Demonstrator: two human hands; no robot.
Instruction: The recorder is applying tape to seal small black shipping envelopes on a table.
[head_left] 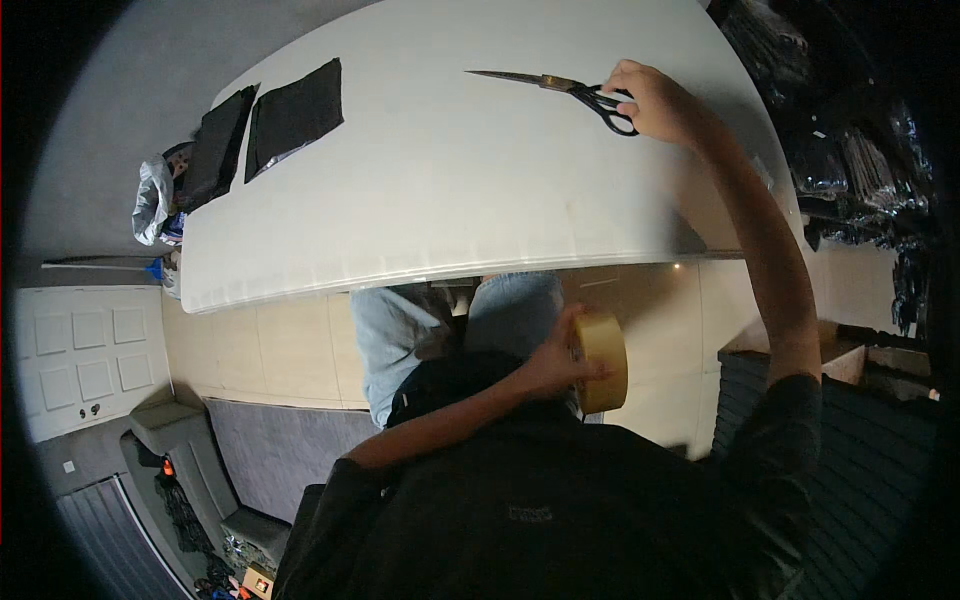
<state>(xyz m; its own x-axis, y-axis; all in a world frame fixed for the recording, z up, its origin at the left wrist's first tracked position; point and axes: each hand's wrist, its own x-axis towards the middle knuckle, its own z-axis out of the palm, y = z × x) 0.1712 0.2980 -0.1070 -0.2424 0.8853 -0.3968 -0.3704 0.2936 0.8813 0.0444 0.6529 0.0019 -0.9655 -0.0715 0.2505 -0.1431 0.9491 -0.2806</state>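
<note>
My left hand grips a wide roll of yellowish packing tape, held above my lap just off the table's near edge. Out to the right, my right hand has its fingers closed at the black handles of a pair of scissors. The scissors lie on the white table with their blades together, pointing left. At the table's left end are a flat black sheet or pouch and, beside it, a stack of similar black pieces.
A silvery bag is beyond the table's left end. Dark shiny plastic packs are piled at the far right. Stacked black material and an open cardboard box sit right of me. A grey sofa is behind left.
</note>
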